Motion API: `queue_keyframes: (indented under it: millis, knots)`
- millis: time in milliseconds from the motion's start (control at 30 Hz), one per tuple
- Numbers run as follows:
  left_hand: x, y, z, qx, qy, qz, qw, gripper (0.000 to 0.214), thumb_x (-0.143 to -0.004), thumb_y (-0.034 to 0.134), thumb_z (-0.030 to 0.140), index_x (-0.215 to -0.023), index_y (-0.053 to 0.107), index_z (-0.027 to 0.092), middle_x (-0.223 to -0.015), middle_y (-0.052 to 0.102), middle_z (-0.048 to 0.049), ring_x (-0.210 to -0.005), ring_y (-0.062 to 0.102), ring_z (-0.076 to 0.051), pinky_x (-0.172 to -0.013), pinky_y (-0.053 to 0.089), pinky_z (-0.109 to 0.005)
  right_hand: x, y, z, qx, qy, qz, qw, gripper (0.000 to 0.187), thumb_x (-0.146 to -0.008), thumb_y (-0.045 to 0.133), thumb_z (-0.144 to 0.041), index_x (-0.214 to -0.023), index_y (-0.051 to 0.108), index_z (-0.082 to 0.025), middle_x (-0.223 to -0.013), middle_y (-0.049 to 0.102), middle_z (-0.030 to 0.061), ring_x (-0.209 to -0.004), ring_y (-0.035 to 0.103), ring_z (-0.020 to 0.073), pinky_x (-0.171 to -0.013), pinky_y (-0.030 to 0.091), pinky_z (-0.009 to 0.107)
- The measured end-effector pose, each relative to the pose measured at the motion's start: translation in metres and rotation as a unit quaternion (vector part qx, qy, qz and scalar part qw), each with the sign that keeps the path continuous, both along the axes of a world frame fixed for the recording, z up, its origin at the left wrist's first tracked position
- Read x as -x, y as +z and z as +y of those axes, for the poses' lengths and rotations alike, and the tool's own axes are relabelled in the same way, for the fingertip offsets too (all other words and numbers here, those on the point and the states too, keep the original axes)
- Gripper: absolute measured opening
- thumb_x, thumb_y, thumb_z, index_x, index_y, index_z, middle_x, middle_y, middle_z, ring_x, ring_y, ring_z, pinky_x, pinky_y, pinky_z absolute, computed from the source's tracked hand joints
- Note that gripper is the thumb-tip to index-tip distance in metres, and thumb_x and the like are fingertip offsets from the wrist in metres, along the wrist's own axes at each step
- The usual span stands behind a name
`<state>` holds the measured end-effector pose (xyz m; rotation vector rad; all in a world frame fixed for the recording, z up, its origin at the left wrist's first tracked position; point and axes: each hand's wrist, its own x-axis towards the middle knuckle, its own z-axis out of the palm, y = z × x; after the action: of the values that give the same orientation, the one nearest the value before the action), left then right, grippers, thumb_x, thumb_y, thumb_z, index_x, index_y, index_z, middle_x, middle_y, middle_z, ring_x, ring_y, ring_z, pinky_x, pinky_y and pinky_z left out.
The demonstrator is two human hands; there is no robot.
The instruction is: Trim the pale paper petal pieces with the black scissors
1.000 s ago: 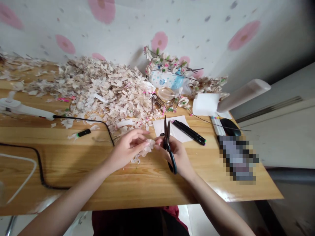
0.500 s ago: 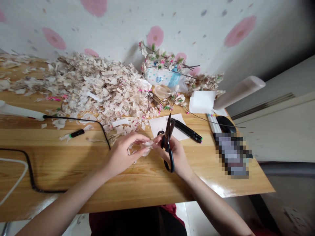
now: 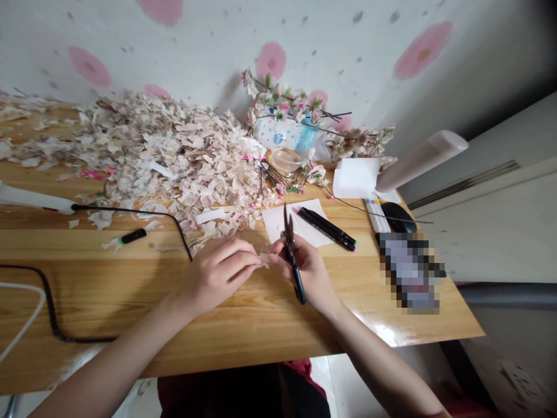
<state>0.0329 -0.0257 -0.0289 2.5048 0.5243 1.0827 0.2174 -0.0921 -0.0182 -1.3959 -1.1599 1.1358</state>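
Over the front of the table, my left hand (image 3: 224, 273) is closed in a pinch on a small pale petal piece (image 3: 264, 259). My right hand (image 3: 308, 268) grips black-handled scissors (image 3: 290, 244), whose blades point up and away from me. Its thumb and fingertips also meet the other side of the petal piece, so both hands touch it. The scissors' blades look nearly closed. Behind my left hand spreads a big heap of cream petals (image 3: 174, 145).
Black markers (image 3: 327, 228) lie on white paper (image 3: 272, 223) beyond my right hand. A black cable (image 3: 130, 210) crosses the left side. Flowering branches (image 3: 287, 104) rest on a tissue pack (image 3: 278, 134) by the wall. A black mouse (image 3: 399, 217) sits at the right.
The scissors have turned in my right hand and their blades have come closer together. My left fingers have closed in more tightly, and less of the petal piece shows.
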Motion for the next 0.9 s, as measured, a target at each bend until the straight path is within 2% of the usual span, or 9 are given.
queue_keyframes:
  millis: [167,400,600,733,900]
  knots:
    - [-0.0006,0.0,0.0009,-0.043,-0.015,0.031,0.998,0.016,-0.086,0.06,0.007,-0.093,0.065,0.02,-0.088,0.07,-0.0018,-0.081,0.065,-0.016,-0.076,0.049,-0.03,-0.0003,-0.0029,0.0012,0.02,-0.007,-0.03,0.999,0.029,-0.073,0.075,-0.039,-0.073,0.053,-0.02,-0.073,0.059,0.0009,-0.066,0.05,0.0159,-0.063,0.04,0.028]
    - [-0.0004,0.0029,0.001,-0.091,-0.02,0.061,0.994,0.012,-0.089,0.057,0.009,-0.091,0.064,0.019,-0.085,0.07,-0.0019,-0.079,0.063,-0.016,-0.074,0.049,-0.03,-0.0025,-0.0065,0.0044,0.041,-0.011,-0.016,0.999,0.03,-0.072,0.073,-0.042,-0.071,0.052,-0.02,-0.068,0.055,-0.0004,-0.063,0.049,0.0153,-0.06,0.039,0.027]
    - [0.0004,0.0028,0.0007,-0.1,-0.038,0.048,0.993,0.016,-0.089,0.058,0.01,-0.1,0.064,0.02,-0.092,0.073,-0.0022,-0.084,0.067,-0.016,-0.084,0.054,-0.031,-0.0071,-0.0026,0.006,0.064,0.024,0.061,0.996,0.031,-0.07,0.075,-0.042,-0.074,0.054,-0.019,-0.07,0.054,-0.0024,-0.064,0.049,0.0134,-0.064,0.041,0.027]
    - [-0.0009,0.0025,-0.0019,-0.1,-0.027,0.03,0.994,0.024,-0.084,0.065,0.01,-0.105,0.063,0.02,-0.091,0.074,-0.0008,-0.082,0.069,-0.014,-0.09,0.055,-0.031,-0.0093,-0.0053,0.0056,0.052,0.051,0.086,0.994,0.03,-0.072,0.075,-0.042,-0.074,0.055,-0.019,-0.07,0.053,-0.003,-0.063,0.048,0.0122,-0.064,0.041,0.026]
    - [-0.003,0.0022,-0.0051,-0.128,0.0,0.016,0.992,0.015,-0.083,0.068,0.013,-0.096,0.066,0.022,-0.086,0.073,0.0004,-0.077,0.068,-0.013,-0.089,0.057,-0.032,-0.0082,-0.0064,0.0043,0.055,0.065,0.104,0.991,0.031,-0.074,0.075,-0.042,-0.073,0.055,-0.019,-0.068,0.051,-0.0037,-0.062,0.045,0.0117,-0.062,0.037,0.025]
